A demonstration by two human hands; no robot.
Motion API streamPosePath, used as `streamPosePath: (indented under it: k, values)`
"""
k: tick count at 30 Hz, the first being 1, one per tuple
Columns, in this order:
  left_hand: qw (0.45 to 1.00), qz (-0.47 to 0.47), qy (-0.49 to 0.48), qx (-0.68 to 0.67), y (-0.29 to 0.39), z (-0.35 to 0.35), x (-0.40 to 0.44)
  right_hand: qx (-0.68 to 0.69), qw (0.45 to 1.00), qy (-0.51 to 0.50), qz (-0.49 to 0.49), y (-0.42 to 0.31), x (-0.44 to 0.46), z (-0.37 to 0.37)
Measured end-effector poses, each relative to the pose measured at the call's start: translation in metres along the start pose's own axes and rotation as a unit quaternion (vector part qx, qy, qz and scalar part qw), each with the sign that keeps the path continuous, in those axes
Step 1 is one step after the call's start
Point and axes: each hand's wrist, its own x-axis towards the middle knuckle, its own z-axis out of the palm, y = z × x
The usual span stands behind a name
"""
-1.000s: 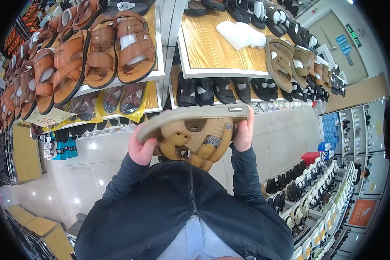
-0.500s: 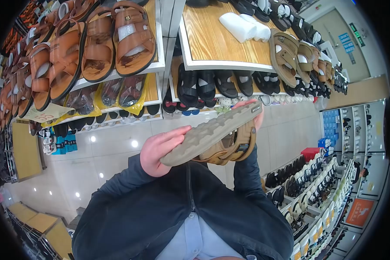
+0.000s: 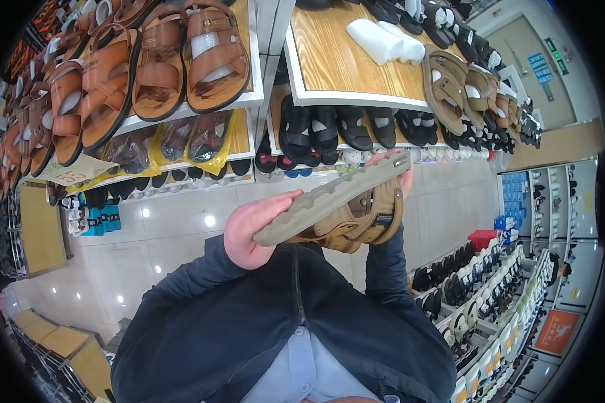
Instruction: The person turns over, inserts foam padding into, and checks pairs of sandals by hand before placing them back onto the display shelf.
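Observation:
A tan sandal (image 3: 346, 225) is held on its side in front of my chest, its thick grey-beige sole (image 3: 336, 196) facing away from me and its straps toward me. My left hand (image 3: 252, 228) is closed on one end, with fingers along the sole. At the other end my right hand (image 3: 406, 176) grips the sandal; most of its fingers are hidden behind the sole. Beyond the sandal, a wooden shelf (image 3: 323, 60) carries white paper wads (image 3: 383, 42) and similar tan sandals (image 3: 445, 87).
Brown leather sandals (image 3: 160, 64) line the shelf at upper left, above some in yellow wrapping (image 3: 208, 141). Black sandals (image 3: 306, 127) stand on a lower shelf. To the right run racks of shoes (image 3: 467, 302). Pale floor tiles (image 3: 181, 221) lie below.
The sandal has tilted slightly, so its sole shows narrower and more of the straps shows. Both hands keep their hold. The view has shifted a little.

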Motion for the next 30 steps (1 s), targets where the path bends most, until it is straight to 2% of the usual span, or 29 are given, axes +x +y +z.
streamPosePath:
  k: [1,4,7,9,11,13,15,17,19,20,21,23,25,27,30]
  values:
    - [1.000,-0.018,0.006,-0.001,0.003,0.000,0.000,0.001,1.000,-0.013,-0.012,0.002,0.001,-0.004]
    - [0.991,-0.119,0.044,-0.029,0.003,0.002,-0.009,-0.107,0.993,0.032,-0.041,-0.004,0.000,0.003]
    - [0.986,-0.134,0.076,-0.065,0.001,0.007,-0.009,-0.119,0.992,0.036,-0.034,-0.012,0.003,0.003]
    - [0.987,-0.128,0.046,-0.081,0.007,0.008,-0.003,-0.026,0.998,0.059,0.025,-0.014,0.005,0.007]
    - [0.995,-0.067,0.009,-0.078,0.014,0.014,0.009,0.017,0.995,0.059,0.078,-0.016,0.010,0.004]
    - [0.997,0.053,-0.030,-0.052,0.016,0.024,0.027,0.012,0.992,0.033,0.123,-0.017,0.021,-0.001]
    - [0.996,0.057,-0.063,-0.026,0.025,0.037,0.038,0.038,0.992,0.018,0.115,0.001,0.018,-0.012]
    - [0.996,0.052,-0.077,-0.004,0.030,0.046,0.047,0.204,0.968,-0.018,0.145,0.014,0.014,-0.022]
    - [0.997,-0.004,-0.070,-0.033,0.036,0.048,0.051,0.432,0.878,0.101,0.178,0.028,0.008,-0.017]
    - [0.996,-0.032,-0.068,-0.048,0.037,0.048,0.051,0.490,0.841,0.139,0.182,0.035,0.005,-0.015]
    - [0.996,-0.049,-0.054,-0.053,0.036,0.048,0.052,0.479,0.844,0.148,0.190,0.038,0.003,-0.015]
    - [0.994,-0.082,-0.026,-0.063,0.030,0.049,0.053,0.366,0.899,0.116,0.209,0.041,-0.001,-0.022]
    - [0.985,-0.144,-0.016,-0.095,0.021,0.047,0.051,0.187,0.954,0.064,0.224,0.041,-0.004,-0.035]
    - [0.971,-0.202,-0.002,-0.128,0.009,0.044,0.046,0.049,0.972,0.030,0.229,0.043,-0.007,-0.047]
    - [0.921,-0.263,0.085,-0.274,-0.012,0.047,0.039,-0.036,0.972,0.010,0.232,0.043,-0.008,-0.053]
